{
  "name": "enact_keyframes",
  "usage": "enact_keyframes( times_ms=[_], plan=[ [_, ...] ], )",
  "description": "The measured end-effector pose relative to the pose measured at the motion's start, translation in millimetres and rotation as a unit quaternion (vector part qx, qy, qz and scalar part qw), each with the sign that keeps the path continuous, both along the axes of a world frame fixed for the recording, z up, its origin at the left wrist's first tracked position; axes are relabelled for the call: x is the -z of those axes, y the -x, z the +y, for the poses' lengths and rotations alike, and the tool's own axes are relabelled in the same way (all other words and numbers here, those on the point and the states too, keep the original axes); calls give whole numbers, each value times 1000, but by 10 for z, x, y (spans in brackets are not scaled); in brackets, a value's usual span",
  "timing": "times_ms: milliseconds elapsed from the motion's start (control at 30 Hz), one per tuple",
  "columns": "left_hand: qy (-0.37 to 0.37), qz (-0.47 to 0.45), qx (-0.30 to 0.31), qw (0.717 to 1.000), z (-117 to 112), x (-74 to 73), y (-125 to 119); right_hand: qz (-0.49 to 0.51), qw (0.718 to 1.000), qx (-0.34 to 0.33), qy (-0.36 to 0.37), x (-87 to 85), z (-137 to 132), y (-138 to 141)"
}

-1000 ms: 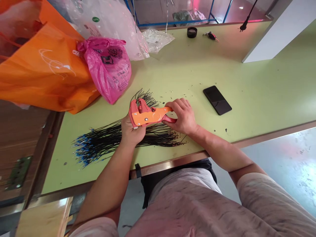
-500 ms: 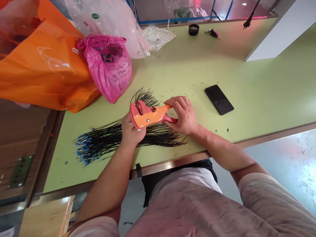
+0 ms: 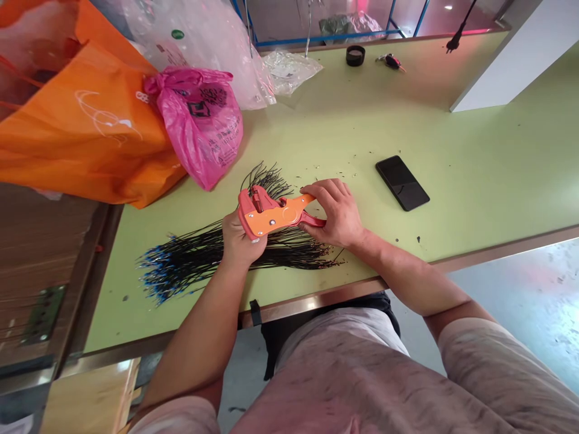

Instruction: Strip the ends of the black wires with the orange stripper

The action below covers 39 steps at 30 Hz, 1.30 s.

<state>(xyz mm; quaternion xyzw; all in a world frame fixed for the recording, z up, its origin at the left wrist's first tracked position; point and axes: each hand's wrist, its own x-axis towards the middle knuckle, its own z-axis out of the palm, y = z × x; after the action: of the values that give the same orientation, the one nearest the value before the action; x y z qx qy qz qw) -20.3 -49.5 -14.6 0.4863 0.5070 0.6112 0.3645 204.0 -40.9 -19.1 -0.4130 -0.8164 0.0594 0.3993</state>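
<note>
My right hand is closed round the handles of an orange and red wire stripper, level above the table. At the tool's jaw end, my left hand is closed against its head; its fingers are mostly hidden behind the tool. Beneath both hands lies a spread bundle of black wires, with blue ends at the left and coppery tips at the right. Behind the tool is a smaller bunch of black wires. Whether a wire sits in the jaws I cannot tell.
A pink plastic bag and a large orange bag stand at the left, beside clear plastic. A black phone lies to the right. Farther back are a black ring-shaped piece, keys and a white post.
The whole view has shifted very slightly to the right. Both hands keep the same hold on the wire stripper, with no other visible movement.
</note>
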Motion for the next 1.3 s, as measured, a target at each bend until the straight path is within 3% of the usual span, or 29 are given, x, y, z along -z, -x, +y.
enact_keyframes(
  times_ms=[400, 567, 767, 1033, 1300],
  plan=[
    [0, -46, -8, 999, 88, 133, 118, -8, 1000, -3, 11, -62, -16, 2],
    [-42, -4, 26, 999, 48, 96, 78, -17, 1000, 1, 4, -20, -18, 0],
    [93, -74, 59, 991, 63, 20, 0, 5, 1000, 12, -16, -18, -1, -17],
    [57, -81, 27, 995, 53, -120, -41, 36, 998, -11, -58, 17, 37, -21],
    [79, -93, 56, 991, 85, -92, 2, 25, 999, -5, -45, 10, 43, -30]
  ],
)
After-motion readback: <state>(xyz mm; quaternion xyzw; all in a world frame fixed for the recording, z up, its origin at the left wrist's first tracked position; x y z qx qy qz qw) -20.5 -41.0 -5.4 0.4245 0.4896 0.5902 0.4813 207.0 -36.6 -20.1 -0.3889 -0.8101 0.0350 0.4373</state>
